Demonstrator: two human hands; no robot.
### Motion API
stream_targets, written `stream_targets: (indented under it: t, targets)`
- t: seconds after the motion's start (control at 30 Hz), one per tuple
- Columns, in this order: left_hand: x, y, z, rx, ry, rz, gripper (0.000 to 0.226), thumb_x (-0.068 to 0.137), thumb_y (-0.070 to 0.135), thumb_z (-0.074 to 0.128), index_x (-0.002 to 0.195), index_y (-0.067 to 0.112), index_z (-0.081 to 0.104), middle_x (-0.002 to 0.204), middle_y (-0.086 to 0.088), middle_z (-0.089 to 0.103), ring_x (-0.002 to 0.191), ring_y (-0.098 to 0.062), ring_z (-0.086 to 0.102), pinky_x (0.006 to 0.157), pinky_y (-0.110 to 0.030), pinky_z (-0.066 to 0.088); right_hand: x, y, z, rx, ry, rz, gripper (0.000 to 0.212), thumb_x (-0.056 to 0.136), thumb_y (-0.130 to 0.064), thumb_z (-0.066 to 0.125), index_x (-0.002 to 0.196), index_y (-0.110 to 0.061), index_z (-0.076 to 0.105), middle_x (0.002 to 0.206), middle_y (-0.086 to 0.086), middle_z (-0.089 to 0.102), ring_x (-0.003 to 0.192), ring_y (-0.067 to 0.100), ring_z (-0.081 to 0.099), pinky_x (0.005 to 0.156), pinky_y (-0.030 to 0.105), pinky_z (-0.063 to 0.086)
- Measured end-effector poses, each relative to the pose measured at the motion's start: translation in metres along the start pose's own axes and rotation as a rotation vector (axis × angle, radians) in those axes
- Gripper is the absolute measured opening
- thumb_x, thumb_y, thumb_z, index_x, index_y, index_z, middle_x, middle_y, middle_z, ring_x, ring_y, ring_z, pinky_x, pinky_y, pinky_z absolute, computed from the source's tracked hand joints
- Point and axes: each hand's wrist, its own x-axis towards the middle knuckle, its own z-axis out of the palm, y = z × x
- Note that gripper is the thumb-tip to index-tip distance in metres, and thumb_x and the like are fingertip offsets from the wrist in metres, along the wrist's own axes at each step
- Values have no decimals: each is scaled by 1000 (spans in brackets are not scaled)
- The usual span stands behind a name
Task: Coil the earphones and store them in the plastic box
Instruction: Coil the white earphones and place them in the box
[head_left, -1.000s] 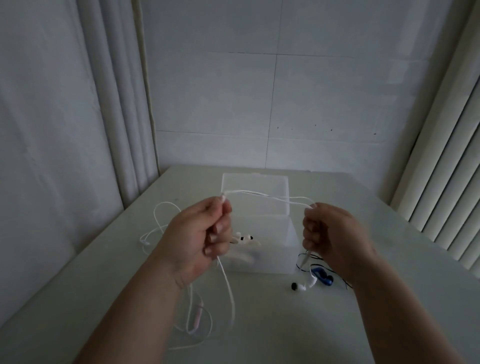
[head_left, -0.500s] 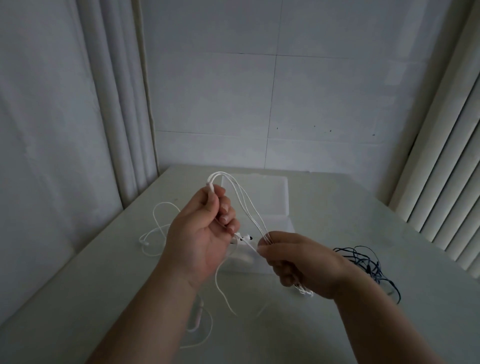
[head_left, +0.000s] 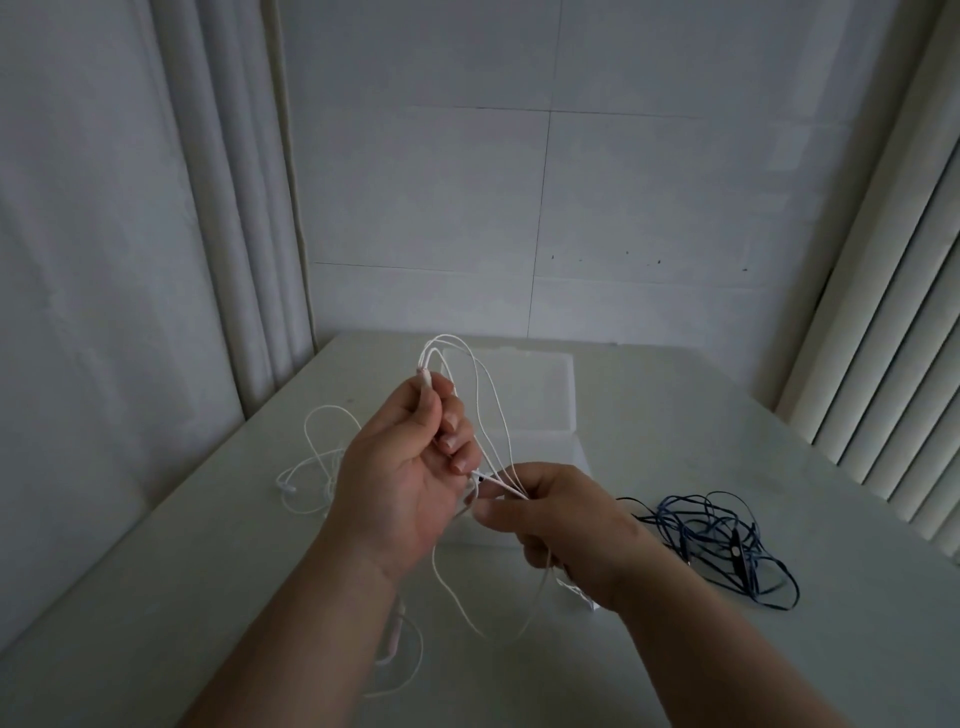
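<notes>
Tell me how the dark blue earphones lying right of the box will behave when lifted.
The dark blue earphones lie in thin, loose loops, so they are likely floppy and light. Strands cross, so they may rise as one tangled clump. The inline remote would probably dangle lowest.

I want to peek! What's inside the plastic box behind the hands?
Nothing shows in the back part of the plastic box, just pale walls. The left hand, right hand and white earphone cable cover its front, so that part is hidden.

Translucent frosted-plastic box (head_left: 540, 415) – matt; smooth, faintly glossy table (head_left: 675, 426); thin rubbery white earphone cord (head_left: 483, 395).
</notes>
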Motion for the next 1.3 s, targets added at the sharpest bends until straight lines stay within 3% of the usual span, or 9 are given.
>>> stream_targets:
  t: [0.23, 0.4, 0.5, 0.67, 0.83, 0.9, 1.03, 1.17, 1.3]
  targets:
    - [1, -2, -3, 10, -12, -12, 20, 93, 15, 44, 82, 15, 60, 66, 0, 42, 55, -10, 34, 49, -21, 33, 1, 0, -2, -14, 53, -44, 23, 78, -16, 73, 57, -21, 65, 48, -6, 40, 46, 12, 34, 48, 23, 30]
    - [0, -6, 1, 89, 34, -22, 23, 90, 33, 50, 76, 14, 54, 56, 2, 34, 45, -9, 28, 39, -18, 25, -5, -2, -17, -103, -132, -8, 13, 77, -22, 58, 69, -14, 64, 59, 7, 56, 49, 13, 43, 47, 21, 33]
    - [3, 0, -3, 66, 137, -26, 28, 89, 37, 48, 70, 16, 49, 51, 3, 31, 39, -8, 26, 37, -15, 22, -7, -2, -28, -69, -179, 25, 3, 79, -11, 58, 77, -12, 60, 48, 1, 53, 42, 12, 42, 43, 20, 33]
    - [5, 9, -9, -66, 242, -69, 29, 88, 26, 48, 62, 17, 46, 49, 1, 39, 42, -13, 41, 44, -19, 40, -5, -3, -40, -155, -125, -11, 14, 61, -9, 53, 60, -21, 61, 54, -7, 50, 54, 10, 44, 54, 22, 38]
    - [7, 11, -10, -240, 264, 35, 28, 97, 26, 44, 72, 16, 52, 54, 4, 46, 46, -10, 48, 51, -18, 47, -6, -3, -43, -159, -117, -28, 14, 61, -17, 51, 67, -10, 61, 63, 11, 63, 62, 24, 57, 59, 28, 44]
    - [8, 14, -14, -275, 280, 80, 26, 99, 26, 43, 81, 14, 57, 56, 5, 49, 48, -8, 51, 54, -18, 49, -8, -5, -42, -36, -109, -4, 8, 65, -11, 48, 62, -11, 55, 49, 10, 45, 43, 21, 43, 47, 27, 34]
    - [8, 14, -19, -178, 300, 95, 29, 97, 30, 46, 115, 13, 63, 72, 4, 59, 65, -10, 59, 67, -25, 51, -12, -10, -47, -60, -63, 56, 23, 91, -1, 47, 80, -5, 66, 49, -1, 32, 41, 13, 27, 41, 21, 27]
    - [8, 11, -18, 62, 386, 164, 36, 89, 31, 54, 125, 27, 62, 73, 9, 46, 64, -5, 38, 65, -25, 29, -16, -11, -51, -151, -67, 53, 21, 96, -16, 54, 89, -6, 71, 50, 4, 49, 42, 18, 47, 52, 31, 44]
    - [6, 11, -16, 63, 415, 181, 46, 79, 39, 60, 125, 37, 60, 89, 12, 55, 86, -7, 52, 80, -31, 38, -16, -12, -52, -279, -43, 85, 24, 98, -20, 52, 83, -10, 68, 47, 0, 49, 57, 19, 66, 64, 39, 48]
